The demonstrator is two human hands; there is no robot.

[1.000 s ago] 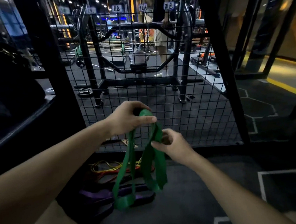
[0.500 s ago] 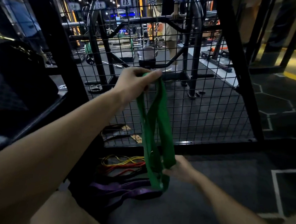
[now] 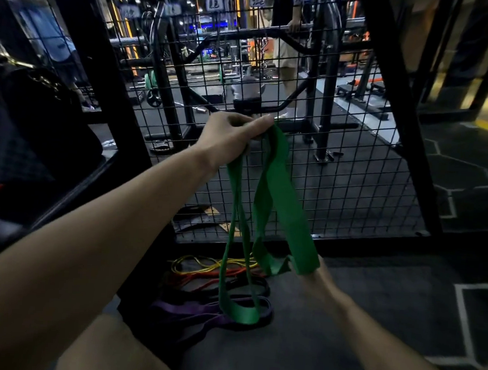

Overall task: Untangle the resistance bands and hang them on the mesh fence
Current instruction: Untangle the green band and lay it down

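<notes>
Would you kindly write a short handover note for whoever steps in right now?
Left hand: raised, pinching the top of the green band before the mesh fence.
Right hand: low, mostly hidden behind the band's lower fold; grip unclear.
Yellow, red, black and purple bands lie piled on the floor.
Done: nothing hung.
Left: untwist green, hang it, then the rest.

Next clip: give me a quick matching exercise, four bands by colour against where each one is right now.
Things:
1. green band
2. yellow band
3. red band
4. purple band

Places:
A. on the floor, nearest the camera
B. held up in the left hand
C. on the floor, closest to the mesh fence
D. on the floor, just in front of the yellow one

Pairs: 1-B, 2-C, 3-D, 4-A
</notes>
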